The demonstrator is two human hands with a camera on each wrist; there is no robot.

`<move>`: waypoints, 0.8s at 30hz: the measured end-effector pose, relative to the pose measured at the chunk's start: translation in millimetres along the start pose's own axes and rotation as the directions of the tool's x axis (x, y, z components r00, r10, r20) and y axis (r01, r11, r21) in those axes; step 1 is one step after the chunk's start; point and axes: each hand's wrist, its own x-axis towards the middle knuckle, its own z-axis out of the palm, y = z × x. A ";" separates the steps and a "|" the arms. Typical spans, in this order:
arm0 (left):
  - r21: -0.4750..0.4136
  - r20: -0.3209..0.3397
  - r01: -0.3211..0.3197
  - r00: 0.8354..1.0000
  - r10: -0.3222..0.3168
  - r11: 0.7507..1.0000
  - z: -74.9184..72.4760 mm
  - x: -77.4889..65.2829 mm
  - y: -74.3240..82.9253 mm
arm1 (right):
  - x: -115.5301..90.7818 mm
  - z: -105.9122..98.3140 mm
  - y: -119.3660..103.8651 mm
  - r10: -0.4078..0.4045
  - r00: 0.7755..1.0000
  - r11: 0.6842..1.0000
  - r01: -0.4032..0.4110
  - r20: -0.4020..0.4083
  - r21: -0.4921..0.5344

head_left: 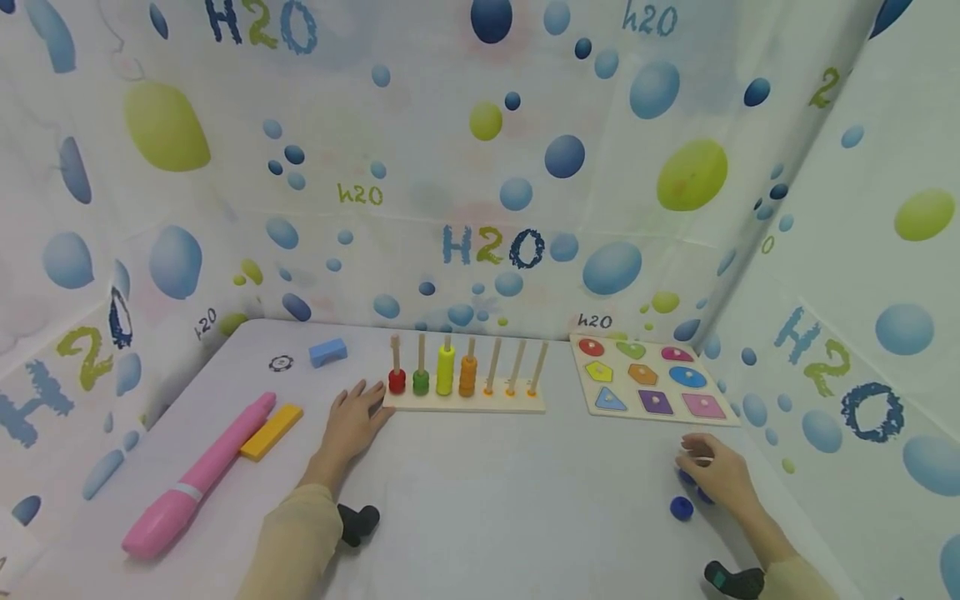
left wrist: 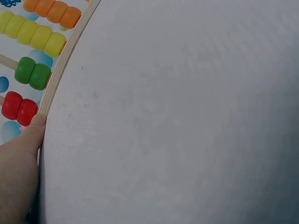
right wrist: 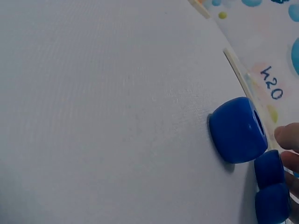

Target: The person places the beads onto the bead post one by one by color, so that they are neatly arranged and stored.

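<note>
My left hand (head_left: 352,423) rests at the left end of a wooden bead stacker (head_left: 465,407), fingers extended and the thumb touching its base edge. Red (left wrist: 27,112), green (left wrist: 39,76), yellow (left wrist: 55,44) and orange beads (head_left: 468,377) sit on its left pegs; the three right pegs are bare wood. Over on the right, my right hand (head_left: 717,473) hovers low with loosely bent fingers above blue beads. One blue bead (right wrist: 236,133) lies apart in front of it. Two more blue beads (right wrist: 272,203) lie side by side right at the fingertips, partly hidden by the hand in the head view.
Behind the right hand lies a shape puzzle board (head_left: 615,372) with coloured pieces. At left are a pink baton-like object (head_left: 217,454), a yellow block (head_left: 272,432) and a blue block (head_left: 327,352). Patterned curtains (head_left: 420,167) rise along the table's back and sides.
</note>
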 end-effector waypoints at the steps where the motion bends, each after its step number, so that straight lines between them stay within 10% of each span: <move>1: 0.000 0.000 -0.003 1.000 0.003 1.000 0.3 0.2 -0.2 | -1.7 -1.5 -0.5 -0.006 1.000 1.000 0.006 0.005 -0.004; 24: 0.004 0.000 -0.011 1.000 0.011 1.000 0.9 3.3 -3.4 | 11.8 11.4 -26.6 -0.141 0.988 0.988 0.144 -0.062 0.059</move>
